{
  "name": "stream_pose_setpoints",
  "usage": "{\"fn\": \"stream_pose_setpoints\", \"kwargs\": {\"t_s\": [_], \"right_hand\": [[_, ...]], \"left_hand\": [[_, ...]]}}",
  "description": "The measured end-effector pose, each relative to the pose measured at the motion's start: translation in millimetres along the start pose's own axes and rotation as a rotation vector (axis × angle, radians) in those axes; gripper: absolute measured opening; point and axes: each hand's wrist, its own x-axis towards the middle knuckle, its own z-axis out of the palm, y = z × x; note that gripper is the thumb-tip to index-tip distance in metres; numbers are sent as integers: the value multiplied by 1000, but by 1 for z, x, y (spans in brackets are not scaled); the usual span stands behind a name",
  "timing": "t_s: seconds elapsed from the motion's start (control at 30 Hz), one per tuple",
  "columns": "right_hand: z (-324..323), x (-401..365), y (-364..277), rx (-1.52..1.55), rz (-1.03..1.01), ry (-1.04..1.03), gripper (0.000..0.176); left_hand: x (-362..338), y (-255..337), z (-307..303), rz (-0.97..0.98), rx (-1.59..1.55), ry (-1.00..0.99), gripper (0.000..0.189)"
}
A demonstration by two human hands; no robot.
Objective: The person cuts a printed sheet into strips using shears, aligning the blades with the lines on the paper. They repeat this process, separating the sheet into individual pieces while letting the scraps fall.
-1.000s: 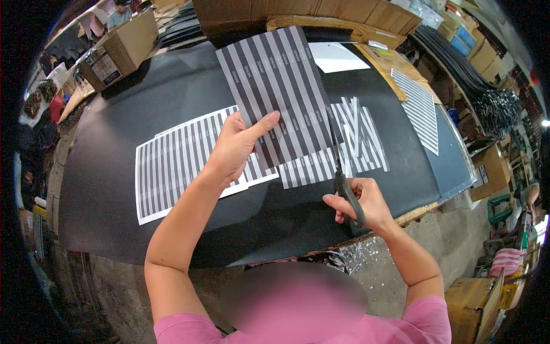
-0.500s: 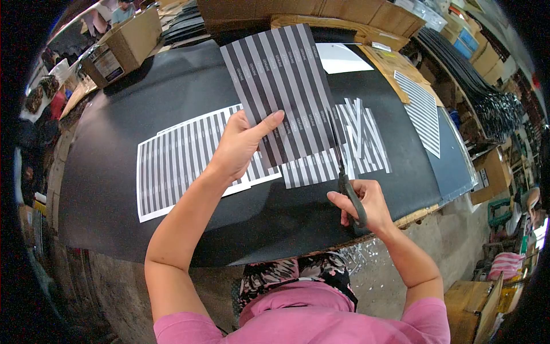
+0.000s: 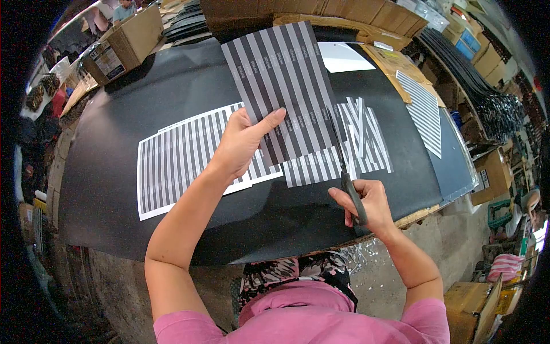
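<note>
Raised above the black table is a striped sheet point(image 3: 286, 80), grey and dark bands with small printed words. My left hand point(image 3: 243, 140) pinches its lower left part, thumb on top. My right hand point(image 3: 369, 203) is closed around the handles of dark scissors point(image 3: 350, 192). Their blades lie along the sheet's right edge, pointing up and away from me. Beneath the sheet, more striped sheets point(image 3: 183, 160) rest at the left. Under the blades are cut striped pieces point(image 3: 309, 169), and loose narrow strips point(image 3: 366, 137) lie in a pile to the right.
The black table point(image 3: 114, 172) carries a white sheet point(image 3: 346, 56) at the back and another striped sheet point(image 3: 421, 109) at the right. A cardboard box point(image 3: 123, 49) stands at the back left, where a person is partly visible. Paper scraps point(image 3: 366, 255) litter the floor.
Almost nothing differs. The sheet and scissors have shifted very slightly in view; both hands keep their holds.
</note>
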Motion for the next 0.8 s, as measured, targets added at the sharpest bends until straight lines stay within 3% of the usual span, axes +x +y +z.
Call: {"fn": "stream_pose_setpoints", "kwargs": {"t_s": [0.43, 0.5, 0.6, 0.8], "right_hand": [[0, 4, 2, 5, -28, -9, 37], [0, 4, -3, 33, -12, -6, 28], [-2, 10, -2, 58, -31, 7, 32], [-2, 15, -1, 58, -32, 10, 33]], "left_hand": [[-2, 1, 3, -38, 40, -13, 30], [-3, -3, 7, -43, 53, -59, 30], [-7, -5, 9, -149, 22, -65, 29], [-5, -10, 7, -124, 8, -70, 29]]}}
